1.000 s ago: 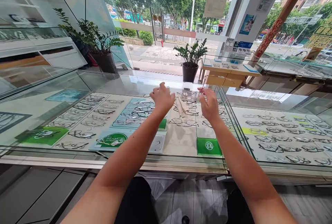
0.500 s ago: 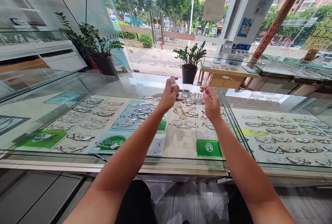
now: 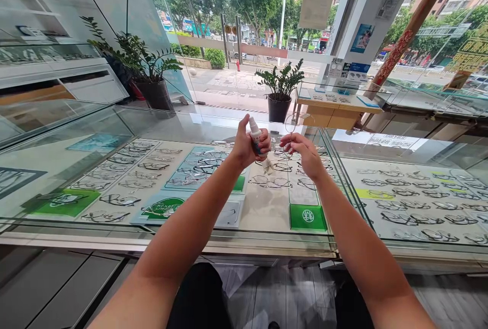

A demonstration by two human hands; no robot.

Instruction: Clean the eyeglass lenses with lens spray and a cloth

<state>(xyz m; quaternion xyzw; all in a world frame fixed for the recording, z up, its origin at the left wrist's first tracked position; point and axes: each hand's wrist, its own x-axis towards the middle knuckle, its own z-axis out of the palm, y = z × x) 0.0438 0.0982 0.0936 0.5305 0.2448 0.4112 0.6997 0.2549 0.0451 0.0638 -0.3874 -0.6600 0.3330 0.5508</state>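
My left hand is wrapped round a small white spray bottle, its nozzle tilted up and the thumb raised beside the top. To its right, my right hand pinches a thin-framed pair of glasses between thumb and fingers. The frame stands up above the fingertips, faint against the bright background. Both hands are over the glass display counter, a short gap apart. Under the glass lie rows of eyeglass frames.
A potted plant stands beyond the counter, and another potted plant is farther left. A wooden table holds more frames at the back right. Green cards lie inside the case. A glass wall faces the street.
My left hand has turned and closed round the spray bottle, which now shows more fully. My right hand has moved slightly left and lower with the glasses, turning them.
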